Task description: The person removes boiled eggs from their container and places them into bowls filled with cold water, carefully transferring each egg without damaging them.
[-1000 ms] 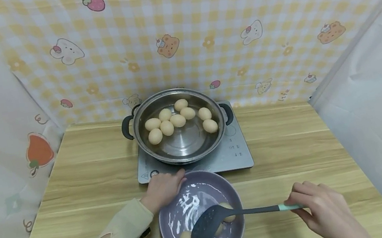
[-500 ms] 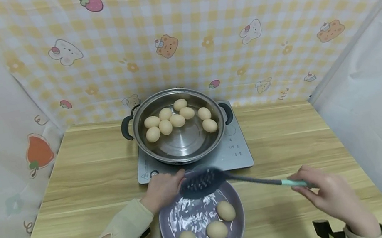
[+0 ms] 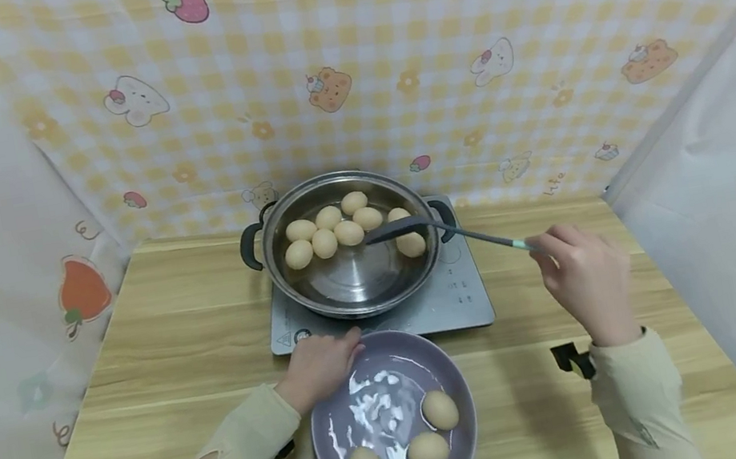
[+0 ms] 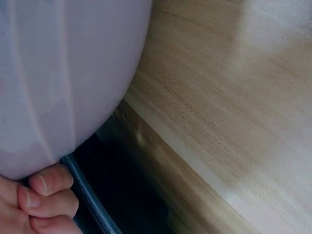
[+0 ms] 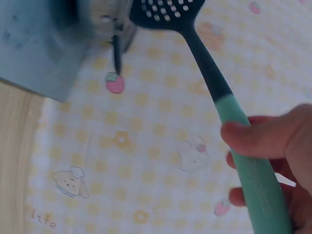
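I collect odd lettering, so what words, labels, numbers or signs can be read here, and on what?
"luck": checked cloth, upper right.
"life": same cloth, lower right.
"lu", cut off: same cloth, top edge.
Spoon handle: lettering too blurred to read.
Hotplate: triangle sign; its details and other markings too small.

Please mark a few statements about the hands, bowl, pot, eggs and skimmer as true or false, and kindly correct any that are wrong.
1. The right hand holds the skimmer by its green handle. True.
2. The left hand touches the rim of the purple bowl. True.
3. Five eggs lie in the purple bowl. False: it holds three eggs.
4. The skimmer's head is in the purple bowl. False: it is at the pot.
5. The pot stands on the flat cooktop. True.
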`<action>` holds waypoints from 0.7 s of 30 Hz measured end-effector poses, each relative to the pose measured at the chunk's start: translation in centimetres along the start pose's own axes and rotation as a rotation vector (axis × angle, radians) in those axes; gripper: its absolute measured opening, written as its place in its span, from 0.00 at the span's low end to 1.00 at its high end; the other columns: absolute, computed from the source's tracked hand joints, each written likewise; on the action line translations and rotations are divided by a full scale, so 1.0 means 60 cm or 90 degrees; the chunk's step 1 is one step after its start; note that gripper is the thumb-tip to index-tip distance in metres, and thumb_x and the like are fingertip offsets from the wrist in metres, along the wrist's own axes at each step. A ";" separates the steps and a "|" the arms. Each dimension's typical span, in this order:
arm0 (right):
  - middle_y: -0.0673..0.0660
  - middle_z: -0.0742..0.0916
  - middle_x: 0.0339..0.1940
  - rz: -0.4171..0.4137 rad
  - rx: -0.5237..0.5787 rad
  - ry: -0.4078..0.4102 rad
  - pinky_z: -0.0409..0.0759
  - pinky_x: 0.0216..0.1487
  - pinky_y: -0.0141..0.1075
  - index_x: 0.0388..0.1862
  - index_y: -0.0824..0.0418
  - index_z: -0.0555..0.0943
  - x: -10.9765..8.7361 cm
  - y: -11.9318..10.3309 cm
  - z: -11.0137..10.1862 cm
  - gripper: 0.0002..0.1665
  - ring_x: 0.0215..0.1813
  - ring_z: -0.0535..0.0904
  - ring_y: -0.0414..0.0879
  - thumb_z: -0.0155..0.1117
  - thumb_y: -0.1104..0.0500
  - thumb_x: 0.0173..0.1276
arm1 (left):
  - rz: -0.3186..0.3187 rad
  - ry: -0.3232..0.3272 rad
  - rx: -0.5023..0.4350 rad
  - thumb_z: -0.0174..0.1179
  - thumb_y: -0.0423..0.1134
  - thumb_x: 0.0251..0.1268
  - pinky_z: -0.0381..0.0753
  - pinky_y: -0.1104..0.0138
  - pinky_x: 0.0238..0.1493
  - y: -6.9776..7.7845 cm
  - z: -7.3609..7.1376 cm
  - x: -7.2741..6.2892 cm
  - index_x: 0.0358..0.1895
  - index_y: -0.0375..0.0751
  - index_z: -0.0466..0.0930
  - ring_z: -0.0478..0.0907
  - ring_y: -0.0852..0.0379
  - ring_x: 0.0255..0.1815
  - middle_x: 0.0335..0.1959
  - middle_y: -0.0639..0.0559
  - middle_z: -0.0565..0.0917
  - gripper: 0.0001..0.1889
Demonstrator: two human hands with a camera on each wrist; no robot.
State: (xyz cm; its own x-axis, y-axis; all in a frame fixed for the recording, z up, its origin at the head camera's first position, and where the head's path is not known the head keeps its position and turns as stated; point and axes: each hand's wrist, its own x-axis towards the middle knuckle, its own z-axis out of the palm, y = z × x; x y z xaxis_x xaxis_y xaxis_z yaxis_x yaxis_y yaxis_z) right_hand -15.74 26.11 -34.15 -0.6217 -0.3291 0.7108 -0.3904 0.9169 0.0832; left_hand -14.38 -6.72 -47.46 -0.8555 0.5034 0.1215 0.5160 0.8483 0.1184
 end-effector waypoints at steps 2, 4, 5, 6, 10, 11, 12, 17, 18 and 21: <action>0.56 0.83 0.22 -0.006 -0.018 0.033 0.66 0.20 0.41 0.26 0.62 0.84 0.009 -0.002 0.016 0.06 0.20 0.76 0.52 0.66 0.71 0.51 | 0.001 -0.005 0.006 0.47 0.50 0.67 0.59 0.64 0.11 0.001 0.001 0.000 0.33 0.48 0.68 0.63 0.55 0.08 0.07 0.55 0.63 0.11; 0.56 0.82 0.21 -0.018 -0.039 0.055 0.67 0.22 0.43 0.25 0.62 0.84 0.017 -0.004 0.026 0.08 0.22 0.76 0.53 0.62 0.72 0.54 | 0.005 0.003 0.007 0.48 0.50 0.67 0.58 0.64 0.10 0.002 0.002 0.001 0.33 0.48 0.68 0.63 0.55 0.08 0.07 0.55 0.63 0.11; 0.56 0.82 0.21 -0.025 -0.044 0.064 0.67 0.22 0.43 0.24 0.61 0.84 0.019 -0.005 0.029 0.09 0.22 0.76 0.53 0.61 0.73 0.54 | 0.007 0.008 0.008 0.48 0.50 0.66 0.58 0.64 0.10 0.003 0.002 0.001 0.32 0.48 0.67 0.63 0.55 0.07 0.07 0.55 0.63 0.11; 0.55 0.83 0.21 -0.033 -0.055 0.065 0.66 0.22 0.42 0.23 0.61 0.84 0.021 -0.006 0.031 0.10 0.21 0.75 0.53 0.60 0.73 0.54 | 0.009 0.013 0.008 0.48 0.50 0.66 0.58 0.64 0.10 0.003 0.001 0.000 0.32 0.48 0.67 0.63 0.55 0.07 0.07 0.55 0.63 0.11; 0.55 0.83 0.19 -0.068 -0.082 0.033 0.64 0.18 0.39 0.22 0.61 0.85 0.025 -0.009 0.027 0.09 0.18 0.73 0.51 0.61 0.72 0.54 | 0.016 0.026 0.006 0.49 0.50 0.66 0.58 0.64 0.10 0.004 -0.002 -0.001 0.32 0.48 0.68 0.63 0.55 0.07 0.07 0.56 0.63 0.11; 0.55 0.82 0.19 -0.074 -0.085 0.021 0.63 0.18 0.38 0.22 0.60 0.85 0.025 -0.010 0.025 0.09 0.18 0.73 0.50 0.62 0.71 0.54 | 0.016 0.027 0.007 0.49 0.50 0.66 0.58 0.64 0.10 0.004 -0.002 -0.001 0.32 0.48 0.67 0.63 0.55 0.07 0.07 0.55 0.63 0.11; 0.54 0.82 0.18 -0.079 -0.084 0.011 0.62 0.17 0.37 0.21 0.60 0.85 0.025 -0.011 0.022 0.09 0.17 0.72 0.50 0.63 0.71 0.53 | 0.016 0.027 0.005 0.49 0.50 0.66 0.58 0.64 0.10 0.004 -0.003 -0.001 0.32 0.48 0.67 0.63 0.55 0.07 0.07 0.55 0.63 0.11; 0.51 0.78 0.14 -0.093 -0.058 -0.032 0.54 0.15 0.32 0.19 0.58 0.84 0.020 -0.017 0.008 0.09 0.14 0.68 0.45 0.66 0.71 0.44 | 0.011 0.025 0.003 0.49 0.50 0.66 0.59 0.64 0.10 0.002 0.000 -0.001 0.32 0.48 0.67 0.65 0.53 0.08 0.07 0.54 0.65 0.11; 0.50 0.78 0.14 -0.095 -0.049 -0.043 0.53 0.15 0.32 0.19 0.58 0.84 0.018 -0.018 0.005 0.09 0.13 0.68 0.45 0.66 0.71 0.43 | 0.010 0.025 0.003 0.49 0.50 0.66 0.59 0.63 0.10 0.002 0.000 -0.001 0.32 0.48 0.67 0.65 0.53 0.08 0.07 0.54 0.65 0.11; 0.48 0.76 0.13 -0.105 -0.033 -0.084 0.53 0.13 0.30 0.20 0.57 0.84 0.015 -0.024 -0.001 0.09 0.12 0.66 0.42 0.66 0.71 0.42 | 0.008 0.021 0.000 0.49 0.50 0.66 0.60 0.63 0.11 0.002 0.000 0.000 0.32 0.48 0.67 0.66 0.53 0.08 0.07 0.54 0.65 0.11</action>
State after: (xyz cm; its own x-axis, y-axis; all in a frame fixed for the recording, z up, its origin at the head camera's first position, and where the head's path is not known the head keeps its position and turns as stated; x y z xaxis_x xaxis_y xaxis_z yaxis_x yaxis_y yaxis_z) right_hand -15.71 24.50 -33.57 -0.6371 -0.4988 0.5876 -0.4604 0.8577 0.2289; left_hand -14.29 -6.64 -47.43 -0.8470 0.5086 0.1547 0.5269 0.8418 0.1171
